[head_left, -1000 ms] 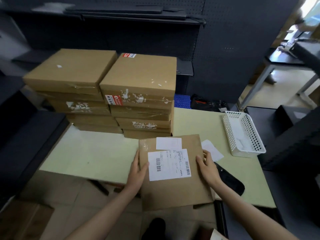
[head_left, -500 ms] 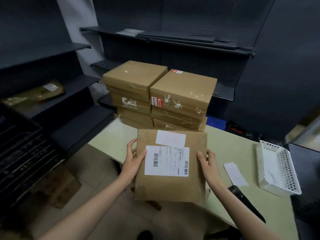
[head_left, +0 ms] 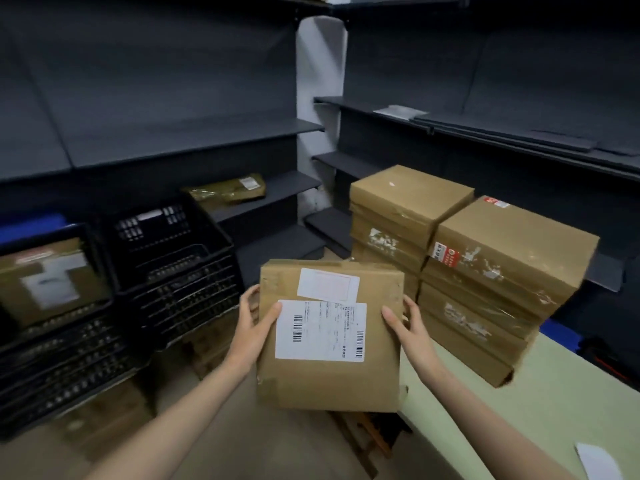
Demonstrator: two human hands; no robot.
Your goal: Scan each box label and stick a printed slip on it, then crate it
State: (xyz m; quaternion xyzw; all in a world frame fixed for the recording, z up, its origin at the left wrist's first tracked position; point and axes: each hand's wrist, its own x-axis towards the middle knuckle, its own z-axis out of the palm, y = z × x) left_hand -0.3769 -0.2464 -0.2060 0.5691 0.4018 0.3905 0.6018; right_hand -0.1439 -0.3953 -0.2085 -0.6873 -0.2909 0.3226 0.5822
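Note:
I hold a flat brown cardboard box [head_left: 329,382] in the air, off the left end of the green table [head_left: 540,414]. A white barcode label [head_left: 320,330] and a smaller white slip [head_left: 328,284] are stuck on its top. My left hand [head_left: 254,323] grips its left edge, thumb on top. My right hand [head_left: 403,322] grips its right edge the same way. At the left stand stacked black plastic crates [head_left: 180,271]; the far-left crate [head_left: 52,278] holds a labelled brown box.
Two stacks of brown boxes [head_left: 491,282] stand on the table's far end. A loose white slip [head_left: 594,460] lies at the table's near right. Dark shelving [head_left: 173,143] lines the walls, with a wrapped parcel [head_left: 228,188] on one shelf. More cardboard lies on the floor under the crates.
Both hands lifted the box off the table and carried it left, off the table's end. My view swung left, bringing the black crates into sight; the white basket and scanner left the frame.

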